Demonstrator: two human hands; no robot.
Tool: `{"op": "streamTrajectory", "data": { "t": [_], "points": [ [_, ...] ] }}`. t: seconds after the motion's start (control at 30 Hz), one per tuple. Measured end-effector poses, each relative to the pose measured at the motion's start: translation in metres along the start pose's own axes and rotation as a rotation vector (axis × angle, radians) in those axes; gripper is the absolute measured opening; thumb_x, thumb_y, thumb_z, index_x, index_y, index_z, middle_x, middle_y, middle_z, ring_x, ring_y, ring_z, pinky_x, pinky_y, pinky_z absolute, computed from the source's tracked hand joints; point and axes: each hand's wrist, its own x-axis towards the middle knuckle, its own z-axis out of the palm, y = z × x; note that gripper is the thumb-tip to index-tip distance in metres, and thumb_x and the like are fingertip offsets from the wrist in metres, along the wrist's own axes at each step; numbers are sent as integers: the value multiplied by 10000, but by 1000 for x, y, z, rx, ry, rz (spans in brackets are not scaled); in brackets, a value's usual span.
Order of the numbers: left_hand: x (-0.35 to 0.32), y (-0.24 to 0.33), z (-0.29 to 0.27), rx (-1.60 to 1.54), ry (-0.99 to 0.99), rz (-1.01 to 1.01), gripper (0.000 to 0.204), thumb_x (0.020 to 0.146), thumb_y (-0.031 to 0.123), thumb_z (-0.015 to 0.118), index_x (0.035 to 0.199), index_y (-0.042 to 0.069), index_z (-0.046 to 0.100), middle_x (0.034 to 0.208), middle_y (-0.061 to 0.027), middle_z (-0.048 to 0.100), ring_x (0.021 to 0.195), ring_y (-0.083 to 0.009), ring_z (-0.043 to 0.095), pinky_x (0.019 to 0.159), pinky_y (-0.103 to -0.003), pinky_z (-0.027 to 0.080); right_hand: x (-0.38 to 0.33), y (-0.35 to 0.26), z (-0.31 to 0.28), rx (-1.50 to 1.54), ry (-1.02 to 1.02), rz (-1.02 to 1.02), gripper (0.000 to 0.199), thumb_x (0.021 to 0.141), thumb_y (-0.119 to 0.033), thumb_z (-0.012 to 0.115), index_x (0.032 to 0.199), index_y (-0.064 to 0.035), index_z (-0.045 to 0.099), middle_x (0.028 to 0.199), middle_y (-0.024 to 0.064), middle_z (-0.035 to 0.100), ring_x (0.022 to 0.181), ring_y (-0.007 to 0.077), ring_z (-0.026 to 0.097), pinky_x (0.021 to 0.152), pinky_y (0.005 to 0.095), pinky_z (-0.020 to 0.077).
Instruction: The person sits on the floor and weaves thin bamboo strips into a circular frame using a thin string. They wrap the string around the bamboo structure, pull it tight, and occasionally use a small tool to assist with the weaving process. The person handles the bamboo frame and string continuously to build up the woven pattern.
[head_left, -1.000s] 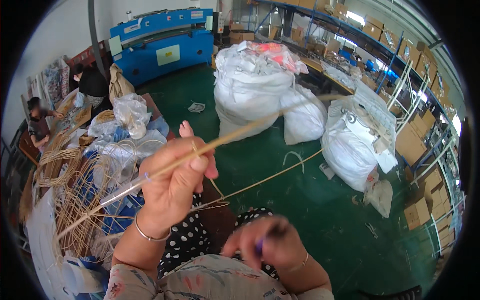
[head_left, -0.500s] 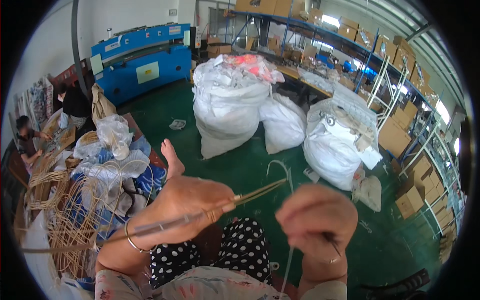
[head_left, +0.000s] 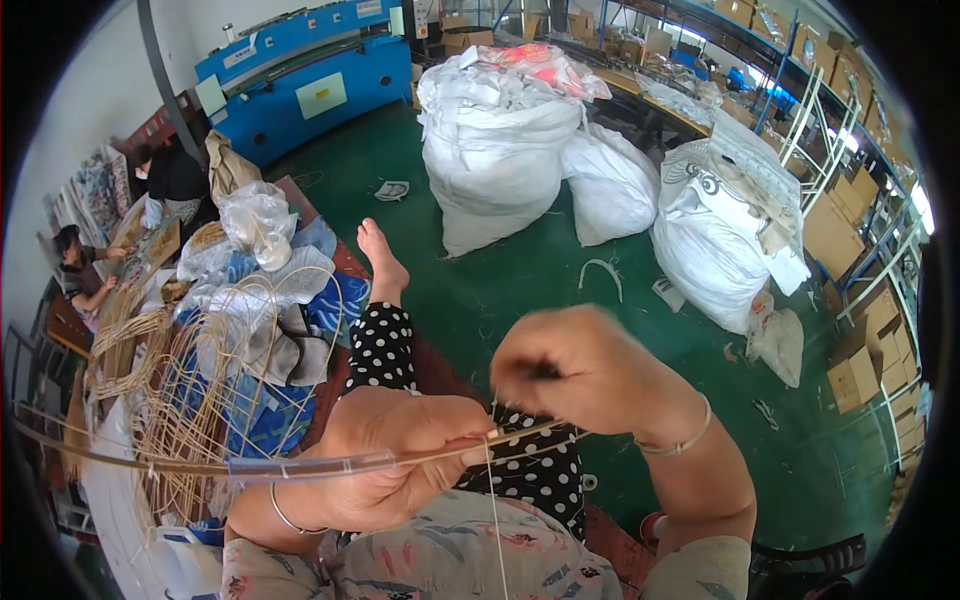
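Note:
My left hand (head_left: 395, 455) is closed around a bundle of thin cane strips (head_left: 200, 467) that runs across in front of me. A clear plastic sleeve (head_left: 310, 465) wraps part of the bundle. At the left thumb tip is a pale binding, and from there a thin white cord (head_left: 497, 520) hangs down over my lap. My right hand (head_left: 585, 370) is just above and right of the binding, its fingers curled together and partly blurred. What its fingertips pinch is hidden. The strips' right ends pass beneath the right hand.
Bent cane loops (head_left: 170, 400) lie heaped at left beside clear plastic bags (head_left: 255, 225). Two people work at the far left. Large white sacks (head_left: 495, 170) stand ahead, with a blue machine (head_left: 310, 90) behind. Cardboard boxes (head_left: 855, 385) and shelving line the right.
My right hand has come left and closer to the binding. The left hand has lowered slightly, and the cane bundle lies more level. The whole view has shifted downward.

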Motion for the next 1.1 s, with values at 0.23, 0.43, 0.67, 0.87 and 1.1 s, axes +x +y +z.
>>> {"op": "streamTrajectory", "data": {
  "t": [0.23,0.43,0.67,0.87,1.1],
  "points": [
    [0,-6,-13,26,30,-67,140,773,154,654,796,44,570,605,-38,599,516,-159,591,477,-242,442,-48,-28,45,-70,341,-149,144,730,6,621,860,11,560,724,106,596,584,134,562,500,242,445],
    [2,0,-9,-56,60,-57,130,770,145,655,779,41,579,601,-51,595,514,-170,587,464,-247,434,-26,1,93,580,443,-228,84,780,-27,613,855,-18,576,746,87,602,529,169,525,490,244,403],
    [-6,-9,-6,-55,-27,11,107,759,125,649,758,35,591,631,-69,587,510,-216,572,447,-286,417,-41,-31,60,-361,444,-483,268,503,-128,638,756,-101,554,679,31,524,557,166,529,473,301,417],
    [-11,-5,-1,-101,-294,-98,116,751,118,642,809,39,579,621,-74,561,513,-231,561,445,-293,420,-2,-2,21,212,-84,-299,121,644,-53,613,726,-11,535,613,50,503,505,169,507,473,270,389],
    [-15,5,4,-5,-70,-24,179,789,179,631,811,10,574,631,-81,588,484,-205,569,441,-277,426,3,3,21,435,-378,-45,81,727,-51,578,675,-6,536,597,31,516,511,86,467,459,234,353]
  ]
}}
